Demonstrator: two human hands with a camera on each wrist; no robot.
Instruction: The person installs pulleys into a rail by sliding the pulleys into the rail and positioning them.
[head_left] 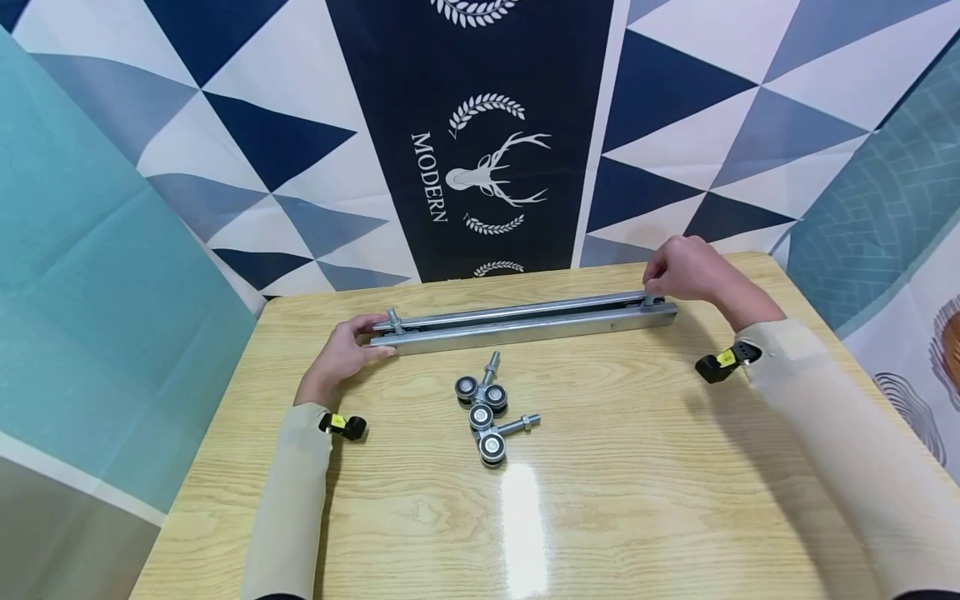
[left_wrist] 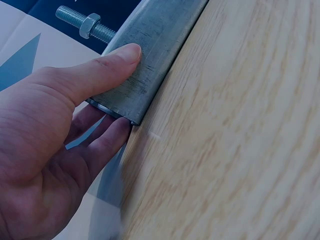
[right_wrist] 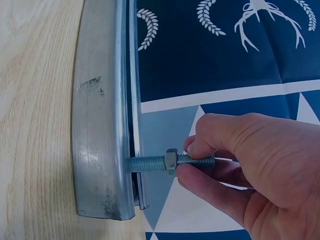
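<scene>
A long metal channel rail (head_left: pixel 525 330) lies across the far part of the table, its slot facing up. My left hand (head_left: pixel 343 354) grips its left end, the thumb on the front wall and the fingers at the end and far side. A threaded bolt with a nut (left_wrist: pixel 90 26) stands up from the slot beside that thumb. At the rail's right end, my right hand (head_left: pixel 686 268) pinches another bolt (right_wrist: pixel 149 164) between thumb and fingers. This bolt also carries a nut and rises out of the slot. Whatever it joins inside the rail is mostly hidden.
Two roller trolleys (head_left: pixel 495 397) (head_left: pixel 492 447) with black-rimmed wheels and threaded bolts lie close together on the wooden table (head_left: pixel 615 483), nearer than the rail. A patterned cloth (head_left: pixel 480 50) hangs behind the table's far edge.
</scene>
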